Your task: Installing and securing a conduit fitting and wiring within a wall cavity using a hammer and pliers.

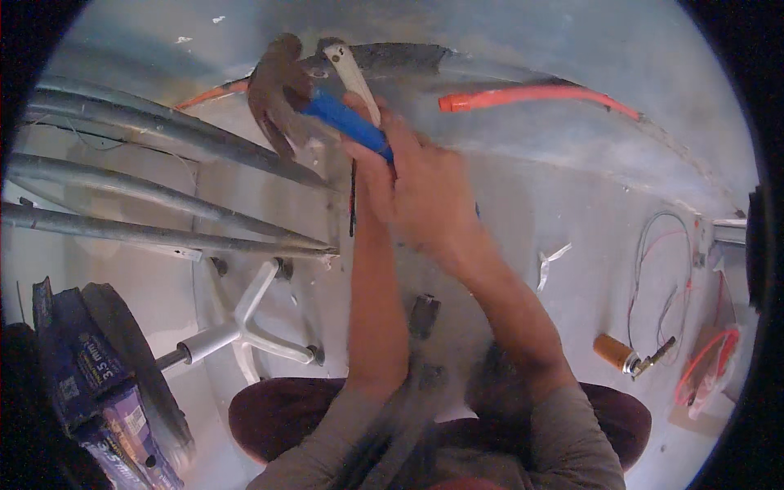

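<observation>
A hammer with a blue handle (343,121) and a brown, worn-looking head (279,90) is held up in front of me. My right hand (433,192) is closed round its handle, with the head pointing to the upper left. Partly behind it, my left hand (370,163) is closed on a flat off-white strip (351,75) with a dark spot near its upper end. The strip stands tilted close to the wall's base, at a dark broken groove (392,57). Much of my left hand is hidden by the right hand and handle.
Orange tubes (531,97) lie along the wall's base. Several grey metal pipes (163,135) reach in from the left, above a white chair base (253,310) and purple packages (90,359). An orange gas canister (614,353) and looped wires (641,269) lie to the right.
</observation>
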### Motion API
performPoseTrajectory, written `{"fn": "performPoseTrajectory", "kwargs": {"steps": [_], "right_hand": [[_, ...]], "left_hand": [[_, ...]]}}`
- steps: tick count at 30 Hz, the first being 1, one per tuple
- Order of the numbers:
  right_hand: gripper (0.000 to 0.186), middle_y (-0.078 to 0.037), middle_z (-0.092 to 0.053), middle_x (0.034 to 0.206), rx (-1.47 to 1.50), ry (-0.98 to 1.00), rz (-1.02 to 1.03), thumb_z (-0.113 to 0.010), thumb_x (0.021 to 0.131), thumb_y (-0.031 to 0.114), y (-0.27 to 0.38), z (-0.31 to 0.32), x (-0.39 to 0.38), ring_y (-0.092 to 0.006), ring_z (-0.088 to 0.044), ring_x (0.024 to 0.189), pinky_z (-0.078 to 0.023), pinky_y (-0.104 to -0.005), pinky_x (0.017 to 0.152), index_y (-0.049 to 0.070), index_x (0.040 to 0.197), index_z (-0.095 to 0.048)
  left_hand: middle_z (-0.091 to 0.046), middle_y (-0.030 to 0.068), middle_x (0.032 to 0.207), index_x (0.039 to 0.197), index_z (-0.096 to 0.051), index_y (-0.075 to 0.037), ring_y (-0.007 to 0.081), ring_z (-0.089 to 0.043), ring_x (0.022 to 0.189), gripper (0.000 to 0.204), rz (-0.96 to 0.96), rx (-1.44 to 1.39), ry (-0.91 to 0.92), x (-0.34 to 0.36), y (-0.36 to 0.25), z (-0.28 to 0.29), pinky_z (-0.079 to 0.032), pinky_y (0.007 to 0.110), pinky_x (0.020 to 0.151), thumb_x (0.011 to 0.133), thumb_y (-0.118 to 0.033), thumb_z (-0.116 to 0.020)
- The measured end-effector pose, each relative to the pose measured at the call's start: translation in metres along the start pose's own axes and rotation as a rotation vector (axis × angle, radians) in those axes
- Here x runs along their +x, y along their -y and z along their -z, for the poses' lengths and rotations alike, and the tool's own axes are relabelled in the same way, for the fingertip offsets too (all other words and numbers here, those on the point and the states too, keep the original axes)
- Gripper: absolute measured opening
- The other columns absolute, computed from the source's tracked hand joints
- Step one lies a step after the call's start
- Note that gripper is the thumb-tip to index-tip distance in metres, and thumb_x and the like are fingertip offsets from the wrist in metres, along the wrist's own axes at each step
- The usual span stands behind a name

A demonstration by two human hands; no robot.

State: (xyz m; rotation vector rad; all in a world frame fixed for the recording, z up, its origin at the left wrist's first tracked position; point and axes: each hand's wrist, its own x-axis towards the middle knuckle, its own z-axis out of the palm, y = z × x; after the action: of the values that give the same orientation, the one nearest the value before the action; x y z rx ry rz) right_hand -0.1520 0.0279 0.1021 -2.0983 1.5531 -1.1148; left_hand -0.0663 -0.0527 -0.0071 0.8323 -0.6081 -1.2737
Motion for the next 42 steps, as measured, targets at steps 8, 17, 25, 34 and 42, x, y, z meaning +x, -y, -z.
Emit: {"fn": "performPoseTrajectory", "kwargs": {"steps": [8, 17, 25, 34, 42], "right_hand": [[0.042, -0.024, -0.066, 0.072, -0.117, 0.081, -0.178, -0.053, 0.101, 0.043, -0.004, 0.003, 0.002, -0.0449, -0.066, 0.066, -0.052, -0.0512, 0.058, 0.002, 0.099, -0.059], [0.044, -0.025, -0.065, 0.071, -0.115, 0.102, -0.183, -0.053, 0.101, 0.043, -0.011, 0.000, 0.006, -0.0467, -0.064, 0.066, -0.051, -0.0530, 0.058, 0.001, 0.094, -0.059], [0.043, -0.002, -0.054, 0.059, 0.397, -0.107, -0.336, -0.053, 0.104, 0.038, -0.024, -0.001, -0.042, -0.0167, -0.054, 0.049, -0.042, -0.0334, 0.047, 0.003, 0.080, -0.052], [0.045, 0.007, -0.039, 0.060, 0.879, -0.162, -0.652, -0.045, 0.106, 0.049, -0.051, -0.036, -0.063, -0.0037, -0.036, 0.049, -0.028, -0.0225, 0.044, 0.013, 0.079, -0.046], [0.049, 0.004, -0.042, 0.059, 1.058, -0.336, -0.630, -0.040, 0.107, 0.048, -0.038, -0.035, -0.053, -0.0076, -0.039, 0.050, -0.030, -0.0269, 0.045, 0.012, 0.074, -0.046]], "left_hand": [[-0.056, 0.0020, 0.092, 0.107, -0.058, -0.008, 0.0163, -0.058, 0.085, 0.043, 0.152, 0.188, -0.230, -0.008, -0.009, -0.013, -0.048, 0.033, 0.073, 0.101, -0.050, -0.049], [-0.058, 0.0085, 0.096, 0.112, -0.057, -0.002, 0.0235, -0.059, 0.086, 0.054, 0.048, 0.203, -0.094, 0.008, 0.009, 0.006, -0.047, 0.040, 0.076, 0.101, -0.053, -0.046], [-0.059, 0.0205, 0.094, 0.114, -0.055, 0.003, 0.0348, -0.059, 0.085, 0.061, -0.457, 1.101, -0.076, -0.029, -0.015, -0.006, -0.045, 0.045, 0.076, 0.102, -0.055, -0.044], [-0.059, 0.0299, 0.089, 0.111, -0.055, 0.001, 0.0463, -0.058, 0.086, 0.053, -0.352, 1.162, -0.136, -0.030, -0.030, -0.025, -0.044, 0.051, 0.075, 0.103, -0.051, -0.046], [-0.060, 0.0308, 0.092, 0.111, -0.056, 0.002, 0.0475, -0.058, 0.087, 0.052, -0.331, 1.174, -0.106, -0.029, -0.032, -0.030, -0.045, 0.051, 0.075, 0.103, -0.049, -0.047]]}}
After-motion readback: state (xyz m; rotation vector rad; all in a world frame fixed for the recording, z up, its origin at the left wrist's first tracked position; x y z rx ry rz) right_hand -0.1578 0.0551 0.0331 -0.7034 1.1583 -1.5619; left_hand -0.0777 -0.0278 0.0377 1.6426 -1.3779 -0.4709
